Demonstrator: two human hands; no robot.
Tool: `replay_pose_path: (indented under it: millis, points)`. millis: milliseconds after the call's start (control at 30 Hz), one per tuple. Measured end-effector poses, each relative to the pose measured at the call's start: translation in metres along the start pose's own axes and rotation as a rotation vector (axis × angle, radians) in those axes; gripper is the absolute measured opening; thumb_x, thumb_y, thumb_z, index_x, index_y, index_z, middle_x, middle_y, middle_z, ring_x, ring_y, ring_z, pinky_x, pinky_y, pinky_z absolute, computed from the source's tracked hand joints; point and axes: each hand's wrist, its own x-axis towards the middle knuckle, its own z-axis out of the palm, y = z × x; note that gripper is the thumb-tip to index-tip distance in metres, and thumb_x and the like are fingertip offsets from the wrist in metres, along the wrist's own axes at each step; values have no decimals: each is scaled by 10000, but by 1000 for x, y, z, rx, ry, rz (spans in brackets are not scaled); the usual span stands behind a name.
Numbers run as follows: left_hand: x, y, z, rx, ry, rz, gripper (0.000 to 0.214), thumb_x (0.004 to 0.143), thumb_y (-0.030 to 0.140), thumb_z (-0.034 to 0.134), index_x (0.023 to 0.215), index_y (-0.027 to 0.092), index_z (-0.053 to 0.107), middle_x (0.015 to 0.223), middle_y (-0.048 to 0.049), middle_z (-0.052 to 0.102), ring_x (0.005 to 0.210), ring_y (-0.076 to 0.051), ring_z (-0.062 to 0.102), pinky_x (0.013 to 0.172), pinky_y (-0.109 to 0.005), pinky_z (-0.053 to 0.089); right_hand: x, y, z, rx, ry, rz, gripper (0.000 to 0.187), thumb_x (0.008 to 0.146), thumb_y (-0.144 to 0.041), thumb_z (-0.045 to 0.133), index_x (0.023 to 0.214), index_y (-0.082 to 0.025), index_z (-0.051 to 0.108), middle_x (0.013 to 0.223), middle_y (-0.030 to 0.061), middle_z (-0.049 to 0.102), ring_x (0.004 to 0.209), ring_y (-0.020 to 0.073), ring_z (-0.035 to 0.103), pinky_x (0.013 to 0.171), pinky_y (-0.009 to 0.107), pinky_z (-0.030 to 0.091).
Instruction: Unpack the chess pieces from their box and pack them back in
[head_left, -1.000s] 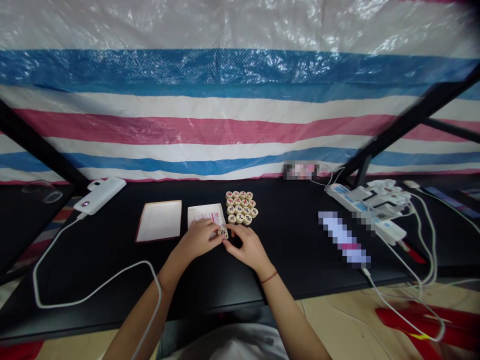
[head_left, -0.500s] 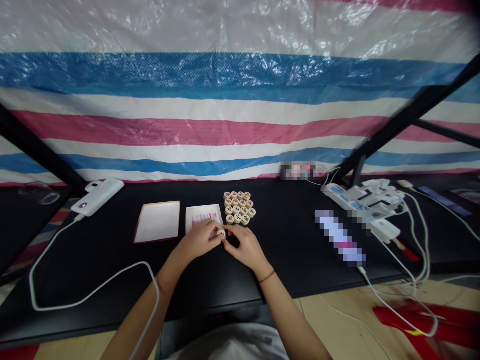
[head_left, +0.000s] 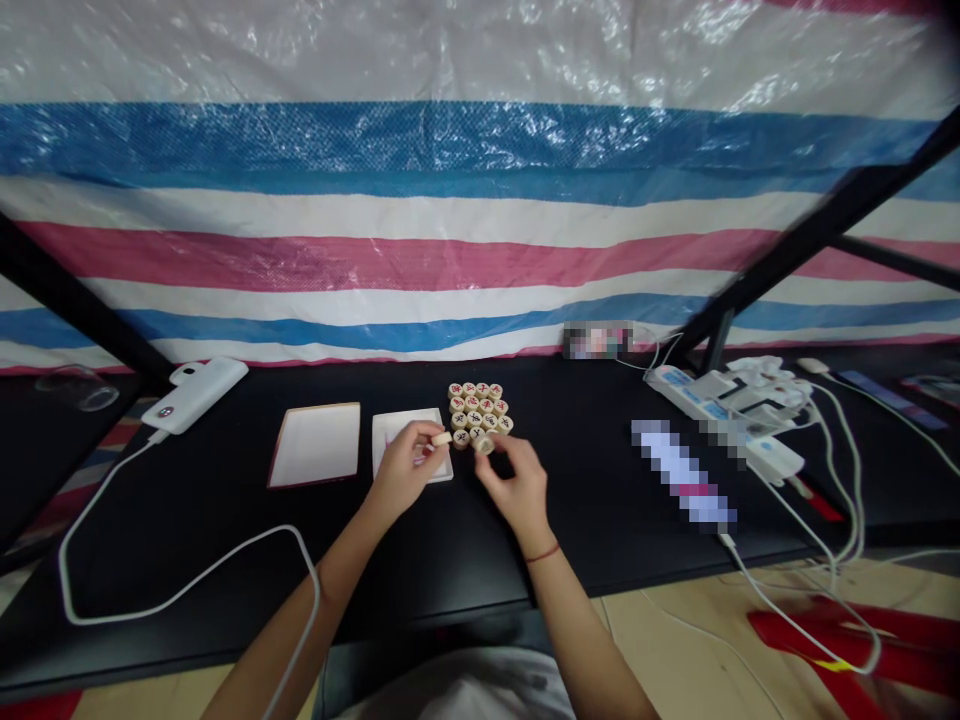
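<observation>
the left hand pinches one xiangqi piece by an open box; the right hand grips another xiangqi piece beside the rowed pieces. beyond both, past the black tabletop, hangs a striped tarp.

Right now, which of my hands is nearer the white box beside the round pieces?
Left. Your left hand is over the white box; your right hand is off to its right, by the round pieces.
</observation>
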Motion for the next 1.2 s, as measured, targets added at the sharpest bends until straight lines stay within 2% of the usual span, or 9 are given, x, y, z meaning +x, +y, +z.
replay_pose_path:
  millis: [100, 233, 333, 467, 600, 667, 933, 1100, 1200]
  points:
    - [4, -8, -5, -38, 180, -26, 227, 831, 355, 614, 990, 201, 567, 988, -51, 652, 847, -151, 652, 744, -278, 547, 1, 22, -7, -187, 123, 213, 243, 844, -357, 574, 926, -152, 674, 845, 89, 678, 768, 214, 574, 747, 345, 458]
    - [8, -13, -10, -4, 279, 73, 205, 841, 305, 604, 1020, 206, 616, 1112, -67, 615, 941, -157, 645, 783, -270, 555, -2, 44, -9, -339, -12, 276, 289, 827, -403, 547, 841, -159, 702, 824, 86, 665, 763, 222, 553, 733, 347, 414]
    - [8, -12, -10, 36, 299, 122, 233, 853, 273, 592, 1077, 215, 621, 1146, -68, 596, 949, -148, 647, 795, -264, 565, -3, 43, -9, -370, -50, 281, 330, 831, -439, 541, 916, -168, 710, 874, 91, 658, 802, 238, 550, 705, 343, 404]
    - [3, -6, -5, 204, 201, 235, 216, 873, 245, 583, 1081, 230, 641, 1004, -35, 602, 817, -111, 646, 780, -250, 574, 1, 21, -10, -170, 28, 187, 303, 862, -398, 549, 1005, -159, 668, 835, 77, 647, 800, 224, 563, 744, 360, 450]
    - [-5, -4, 6, 430, 36, 413, 240, 893, 183, 572, 1111, 259, 636, 923, -11, 586, 816, -118, 629, 806, -265, 560, 1, -5, -5, 152, -150, -34, 217, 857, -339, 600, 1019, -200, 639, 880, 53, 670, 805, 190, 597, 740, 328, 498]
    - [-9, -6, 12, 494, -34, 452, 287, 897, 141, 555, 1141, 276, 623, 946, -11, 585, 868, -128, 628, 813, -260, 556, 0, -12, -1, 220, -205, -66, 212, 842, -335, 635, 1007, -203, 636, 867, 37, 673, 756, 168, 602, 709, 304, 505]
    - [-13, -6, 22, 564, -100, 528, 337, 930, 160, 502, 1243, 276, 551, 1004, -30, 593, 924, -149, 627, 836, -285, 550, -3, -9, 0, 292, -185, 77, 249, 850, -335, 626, 1050, -191, 664, 802, 17, 691, 657, 140, 602, 604, 258, 492]
    - [-9, -4, 10, 739, -71, 498, 358, 893, 255, 579, 1245, 217, 530, 1096, -82, 629, 1049, -236, 603, 926, -396, 506, 0, 15, -9, 40, 142, 300, 338, 883, -378, 541, 1087, -144, 674, 954, 105, 681, 763, 188, 621, 687, 319, 512]
    - [-7, -2, 3, 826, -88, 382, 302, 872, 323, 613, 1142, 192, 577, 1037, -84, 660, 991, -247, 629, 872, -388, 500, 0, 32, -11, -98, 143, 329, 383, 875, -394, 514, 1081, -123, 689, 974, 131, 664, 773, 205, 623, 745, 358, 518]
